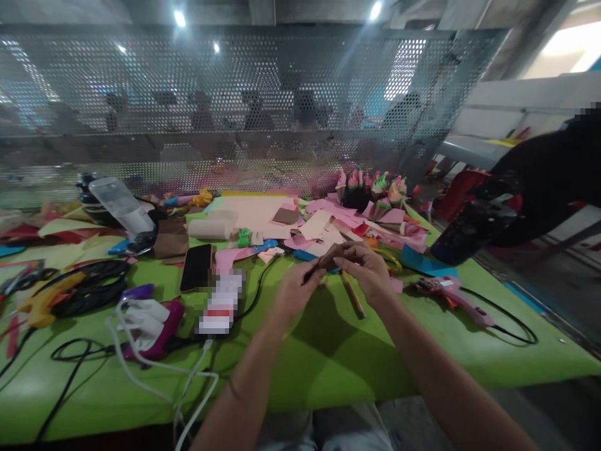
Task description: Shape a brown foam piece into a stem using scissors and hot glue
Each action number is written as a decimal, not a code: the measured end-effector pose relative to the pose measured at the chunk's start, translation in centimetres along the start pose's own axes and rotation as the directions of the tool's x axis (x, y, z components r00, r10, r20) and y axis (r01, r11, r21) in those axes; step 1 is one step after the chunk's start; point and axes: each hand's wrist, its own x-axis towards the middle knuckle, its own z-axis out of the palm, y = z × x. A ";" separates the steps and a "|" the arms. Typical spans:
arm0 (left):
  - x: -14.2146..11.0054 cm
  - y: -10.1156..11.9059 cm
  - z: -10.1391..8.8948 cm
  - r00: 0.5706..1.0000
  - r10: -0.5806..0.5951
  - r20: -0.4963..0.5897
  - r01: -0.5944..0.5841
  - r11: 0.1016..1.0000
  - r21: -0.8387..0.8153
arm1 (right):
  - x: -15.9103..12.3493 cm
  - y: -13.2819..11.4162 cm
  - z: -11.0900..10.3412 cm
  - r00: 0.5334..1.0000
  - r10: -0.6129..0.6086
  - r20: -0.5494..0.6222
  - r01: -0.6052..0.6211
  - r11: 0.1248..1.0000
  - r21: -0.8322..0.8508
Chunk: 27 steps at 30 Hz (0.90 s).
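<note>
Between my two hands, above the green table (328, 376), is a small piece of brown foam or paper sheet (330, 257). My left hand (299, 285) pinches its near left edge. My right hand (364, 266) grips the other side with thumb and fingers. How the piece is bent is partly hidden by my fingers. Below my right hand a yellow pencil (353, 294) lies on the table. Behind the hands are scattered pink and cream sheet scraps (319, 224), with a brown piece (286, 216) among them.
A pink glue gun (462, 300) with a black cord lies right. On the left are a black phone (196, 267), a magenta power strip (157, 329) with white cables, and a yellow glue gun (51, 297). Cone-shaped craft pieces (370, 188) stand behind; a dark bottle (469, 228) is right.
</note>
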 end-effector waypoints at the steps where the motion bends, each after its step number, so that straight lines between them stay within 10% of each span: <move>1: 0.0 0.0 0.0 1.000 0.024 -0.001 -0.024 0.999 0.031 | 0.0 0.0 0.0 1.000 -0.002 0.001 0.002 1.000 0.006; 27: 0.3 -0.3 -0.4 0.990 -0.080 -0.114 0.052 0.972 -0.227 | 0.5 -0.1 -0.2 0.985 0.172 -0.004 -0.161 0.931 0.327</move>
